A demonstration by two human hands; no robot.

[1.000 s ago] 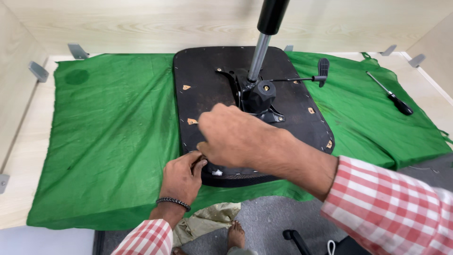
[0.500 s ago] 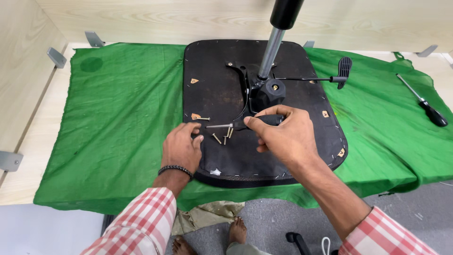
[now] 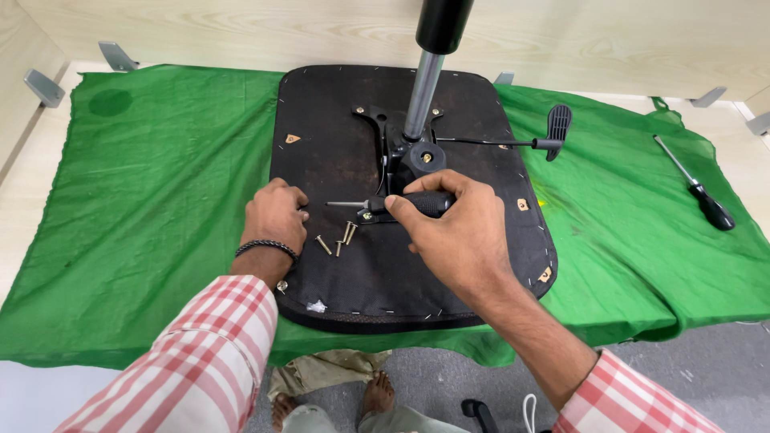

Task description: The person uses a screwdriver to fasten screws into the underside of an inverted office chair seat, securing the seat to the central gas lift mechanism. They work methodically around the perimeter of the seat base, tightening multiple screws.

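I see the seat base [image 3: 337, 273] lying on the cloth [image 3: 152, 200], mechanism [image 3: 401, 156] at its centre. Loose screws [image 3: 337, 240] lie at seven o'clock from the mechanism; the lever [image 3: 553, 128] reaches toward three; a spare screwdriver [image 3: 696, 186] lies further out at three.

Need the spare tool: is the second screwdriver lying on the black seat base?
No, the second screwdriver lies on the green cloth, right of the seat base.

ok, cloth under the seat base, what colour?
Plain green cloth, under the black seat base; head view.
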